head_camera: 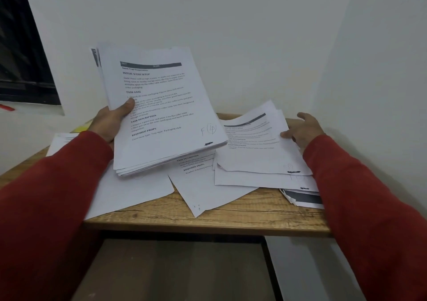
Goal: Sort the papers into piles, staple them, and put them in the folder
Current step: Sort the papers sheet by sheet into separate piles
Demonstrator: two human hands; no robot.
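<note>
Papers are the subject: a thick stack of papers (161, 109) is held raised and tilted above the wooden tabletop (231, 217), gripped at its left edge by the left hand (111, 121), thumb pressed on the printed top page and fingers hidden beneath. Top page bears printed headings and a handwritten "F" with a circled number near its lower right corner. Right hand (302, 131) lies on the loose sheets (256, 148) at the right of the tabletop, fingers spread and relaxed, thumb touching the uppermost sheet; nothing is gripped. Further single sheets (203, 185) lie overlapping and askew across the middle and left of the tabletop, some overhanging the front edge. Yellow item (80, 128), partly hidden, sits behind the left hand. Both arms wear red sleeves (46, 196).
</note>
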